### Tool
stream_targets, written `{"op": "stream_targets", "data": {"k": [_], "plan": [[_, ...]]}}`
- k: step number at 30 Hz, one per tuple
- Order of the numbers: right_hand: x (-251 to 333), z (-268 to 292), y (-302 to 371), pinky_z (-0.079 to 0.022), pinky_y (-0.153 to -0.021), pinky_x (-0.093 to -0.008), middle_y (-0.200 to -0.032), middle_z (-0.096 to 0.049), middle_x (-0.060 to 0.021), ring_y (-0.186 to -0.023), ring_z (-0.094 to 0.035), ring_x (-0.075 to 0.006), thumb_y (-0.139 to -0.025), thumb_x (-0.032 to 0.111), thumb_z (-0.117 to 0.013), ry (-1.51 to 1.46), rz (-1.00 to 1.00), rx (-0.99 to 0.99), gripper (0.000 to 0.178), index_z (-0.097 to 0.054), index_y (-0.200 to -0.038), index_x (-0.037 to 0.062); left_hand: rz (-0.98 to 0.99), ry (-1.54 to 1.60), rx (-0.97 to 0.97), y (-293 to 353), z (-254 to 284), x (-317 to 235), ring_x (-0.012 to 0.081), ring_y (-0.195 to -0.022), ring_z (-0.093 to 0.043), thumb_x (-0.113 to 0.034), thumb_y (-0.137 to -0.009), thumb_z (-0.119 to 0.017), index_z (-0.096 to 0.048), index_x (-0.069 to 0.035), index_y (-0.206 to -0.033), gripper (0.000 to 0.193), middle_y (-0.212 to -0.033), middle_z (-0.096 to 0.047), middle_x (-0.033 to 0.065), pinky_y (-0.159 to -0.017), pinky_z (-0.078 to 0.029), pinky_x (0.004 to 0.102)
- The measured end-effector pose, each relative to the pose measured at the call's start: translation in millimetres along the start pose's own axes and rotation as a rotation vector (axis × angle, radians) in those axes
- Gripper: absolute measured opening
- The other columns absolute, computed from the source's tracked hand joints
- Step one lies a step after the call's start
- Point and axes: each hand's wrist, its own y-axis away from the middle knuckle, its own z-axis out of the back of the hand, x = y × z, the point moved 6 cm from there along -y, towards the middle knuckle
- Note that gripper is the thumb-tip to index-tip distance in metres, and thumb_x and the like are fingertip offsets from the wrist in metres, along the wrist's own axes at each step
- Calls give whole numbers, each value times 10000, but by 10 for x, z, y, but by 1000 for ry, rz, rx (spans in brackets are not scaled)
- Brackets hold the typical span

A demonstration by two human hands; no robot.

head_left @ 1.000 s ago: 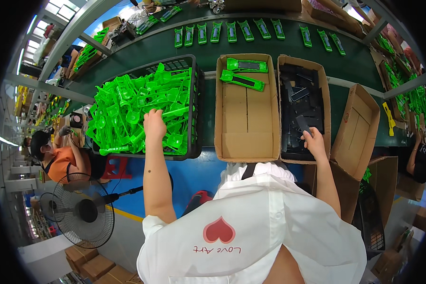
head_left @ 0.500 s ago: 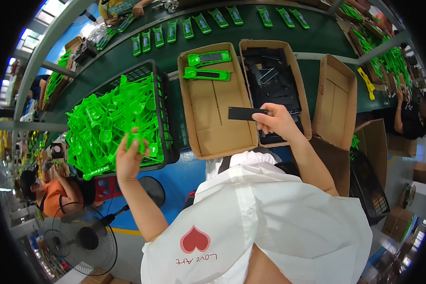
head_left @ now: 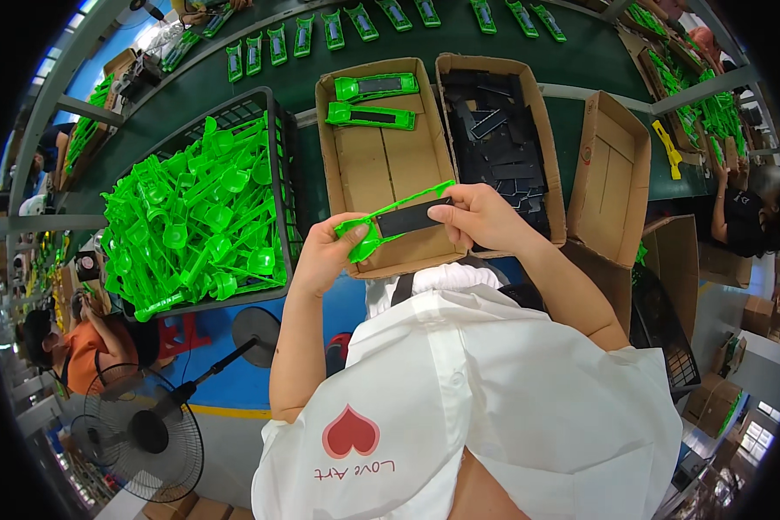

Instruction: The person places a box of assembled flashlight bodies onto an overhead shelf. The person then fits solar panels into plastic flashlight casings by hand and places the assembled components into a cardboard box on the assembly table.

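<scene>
My left hand (head_left: pixel 328 247) grips one end of a bright green plastic part (head_left: pixel 368 245), a long piece with a wider end. In my right hand (head_left: pixel 481 217) is a flat black rectangular plate (head_left: pixel 412 217), pinched at its right end. The plate lies over or against the green part; whether it sits inside cannot be made out. Both hands are above the near end of a cardboard tray (head_left: pixel 364 182). Two green parts with dark strips, one of them a green piece (head_left: pixel 371 116), lie at that tray's far end.
A black crate (head_left: pixel 283 173) heaped with green parts (head_left: pixel 204 208) stands left. Right of the tray is a box of black plates (head_left: pixel 503 156), then another cardboard box (head_left: pixel 611 182). Green pieces (head_left: pixel 334 30) line the far green table. A fan (head_left: pixel 152 429) stands lower left; other people work nearby.
My left hand has come from the crate rightward with a green part. The black plate in my right hand now meets that part above the tray. The view has shifted slightly.
</scene>
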Motion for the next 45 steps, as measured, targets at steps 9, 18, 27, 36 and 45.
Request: {"op": "stream_targets", "data": {"k": [9,18,27,36,45], "plan": [[-15,-10,-59,-354,-380,-216,-503,-505,-26,-387,-453,-64,-830,168,-521,364,-16,-74,186,-553,-859,-13,5,-50,20,-51,-12,53,117,-515,-500,-99,-808,-552,-560,31,-923,174,-634,-553,58,-443,-397,235],[-93,-33,-238,-429,-467,-320,-567,-544,-89,-505,-551,-230,-778,254,-578,822,155,-313,265,-526,-844,2,26,30,7,-95,-7,130,135,-596,-553,-102,-795,-568,-569,29,-915,178,-709,-592,78,-513,-439,244],[198,-98,-224,-343,-888,-371,-1126,-330,-170,-1077,-345,-322,-625,260,-686,615,308,-395,561,-423,-1047,1,-101,65,-135,-27,-145,93,68,-601,-487,-78,-819,-537,-577,22,-937,160,-735,-563,32,-504,-388,192],[144,-122,-269,-340,-871,-399,-1127,-326,-153,-1078,-280,-331,-547,260,-716,648,223,-453,531,-469,-951,20,-103,89,-146,51,-279,70,72,-619,-484,-78,-824,-528,-578,19,-943,161,-738,-561,27,-527,-399,189],[80,-111,-273,-350,-862,-385,-1080,-360,-174,-1036,-330,-346,-571,210,-677,661,320,-424,453,-472,-917,1,-121,103,-150,59,-208,138,139,-587,-564,-137,-819,-545,-555,23,-949,206,-711,-588,87,-471,-435,232]]}}
